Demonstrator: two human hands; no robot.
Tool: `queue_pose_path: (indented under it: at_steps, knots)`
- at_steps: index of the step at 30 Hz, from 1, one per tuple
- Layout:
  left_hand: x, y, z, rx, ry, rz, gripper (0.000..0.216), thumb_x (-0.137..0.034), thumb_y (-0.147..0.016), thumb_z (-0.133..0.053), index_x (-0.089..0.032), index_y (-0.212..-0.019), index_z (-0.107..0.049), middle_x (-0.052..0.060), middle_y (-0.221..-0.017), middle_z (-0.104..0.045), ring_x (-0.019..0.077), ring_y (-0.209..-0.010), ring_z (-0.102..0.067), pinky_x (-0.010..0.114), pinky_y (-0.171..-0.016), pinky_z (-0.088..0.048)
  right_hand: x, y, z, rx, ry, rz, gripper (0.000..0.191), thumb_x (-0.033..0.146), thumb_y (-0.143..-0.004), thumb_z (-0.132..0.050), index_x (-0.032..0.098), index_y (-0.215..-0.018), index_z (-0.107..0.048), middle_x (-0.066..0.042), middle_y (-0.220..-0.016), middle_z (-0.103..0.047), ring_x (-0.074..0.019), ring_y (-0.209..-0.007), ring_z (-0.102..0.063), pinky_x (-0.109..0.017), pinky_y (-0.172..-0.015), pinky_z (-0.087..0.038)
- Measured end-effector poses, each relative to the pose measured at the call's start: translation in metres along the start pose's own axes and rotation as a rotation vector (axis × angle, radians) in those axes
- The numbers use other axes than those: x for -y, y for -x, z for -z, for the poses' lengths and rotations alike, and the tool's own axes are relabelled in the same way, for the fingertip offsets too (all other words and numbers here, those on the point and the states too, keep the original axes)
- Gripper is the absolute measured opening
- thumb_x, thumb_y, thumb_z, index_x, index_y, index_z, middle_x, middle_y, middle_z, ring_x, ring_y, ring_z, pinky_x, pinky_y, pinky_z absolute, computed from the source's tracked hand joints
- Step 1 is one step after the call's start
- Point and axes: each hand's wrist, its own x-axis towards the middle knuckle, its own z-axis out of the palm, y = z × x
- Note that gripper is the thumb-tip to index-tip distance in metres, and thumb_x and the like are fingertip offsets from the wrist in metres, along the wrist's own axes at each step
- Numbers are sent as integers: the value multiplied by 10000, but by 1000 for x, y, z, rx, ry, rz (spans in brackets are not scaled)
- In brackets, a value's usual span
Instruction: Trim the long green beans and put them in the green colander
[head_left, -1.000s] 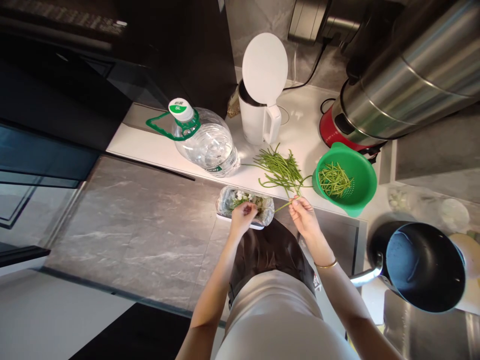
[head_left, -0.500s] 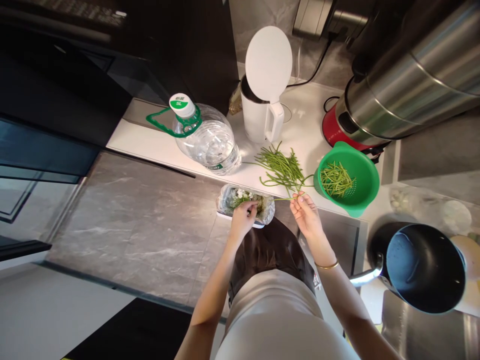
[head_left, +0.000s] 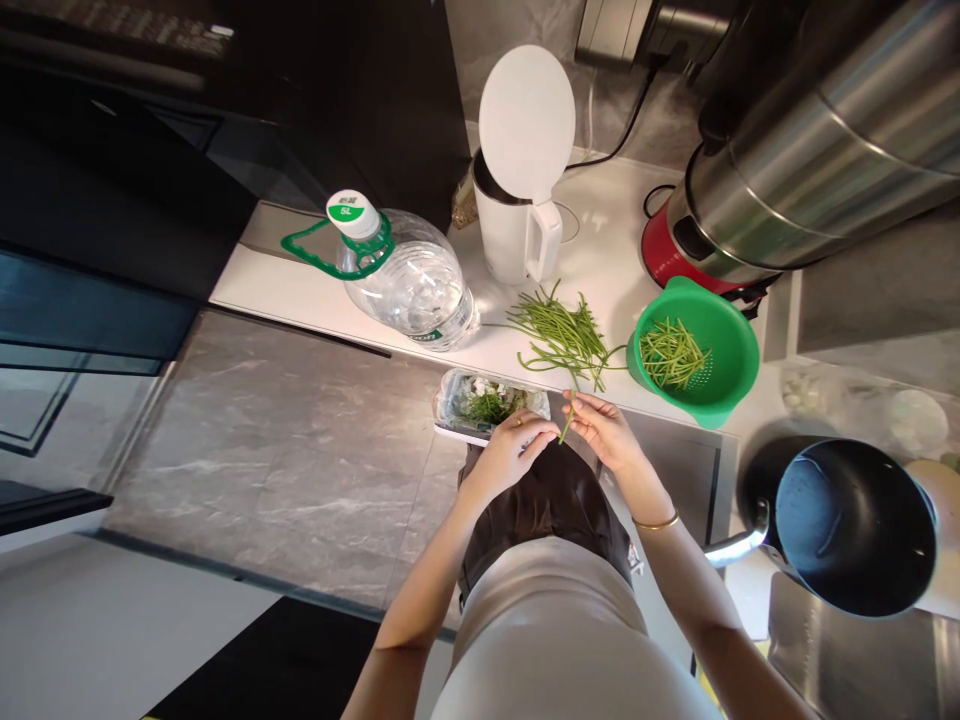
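Note:
Between thumb and fingers of my right hand (head_left: pixel 604 432) is a thin green vegetable stem (head_left: pixel 567 424), pointing down toward me. The fingertips of my left hand (head_left: pixel 516 450) are pinched at its lower end. Just beyond my hands a loose pile of long green stems (head_left: pixel 559 328) lies on the white counter (head_left: pixel 600 215). Right of the pile stands a green colander (head_left: pixel 731 350) holding short cut stem pieces (head_left: pixel 673 355). Below the counter edge, partly behind my left hand, is a lined waste bin (head_left: pixel 448 408) with green and white scraps inside.
A large water bottle (head_left: pixel 420 285) with a green handle stands left on the counter, beside a white kettle (head_left: pixel 510 235) with its lid up. A steel appliance with a red base (head_left: pixel 664 248) is at the back right. A dark pan (head_left: pixel 847 530) sits at the right.
My left hand has risen out of the bin and moved right to the stem. My right hand has shifted slightly left, and the stem now points downward.

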Motion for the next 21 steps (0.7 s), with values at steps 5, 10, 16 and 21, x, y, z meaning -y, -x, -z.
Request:
queue_pose_path:
  at_steps: [5,10,16,21]
  knots:
    - [5,-6,0,-165,-91,50,207,-243,-890,-443,-226,-957,-638,64,-911,-640,192,-903,-588,299,-848,-441,-2,7,-3,194,83,-121,293,294,-685,-741,192,-957,-705,-13,-757,-713,-101,-648,-654,-216,-632,-554]
    - [26,-10,23,-478,-277,215,196,-247,-878,-451,-209,-956,-627,61,-890,-656,182,-829,-604,293,-803,-452,-4,12,3,406,228,-188,321,305,-713,-713,167,-1003,-692,-27,-739,-711,-117,-644,-656,-225,-599,-546]
    - [63,3,46,-435,-403,373,184,-250,-855,-475,-187,-901,-641,64,-868,-680,164,-755,-612,255,-722,-446,9,16,21,354,232,-128,294,293,-773,-639,194,-1048,-678,-40,-821,-710,-134,-726,-657,-245,-666,-538]
    - [98,17,13,-78,-417,545,138,-285,-833,-529,-207,-837,-643,47,-826,-693,165,-755,-631,244,-678,-430,47,13,68,-71,317,240,280,303,-768,-639,237,-1039,-672,-32,-817,-702,-139,-718,-644,-301,-705,-527]
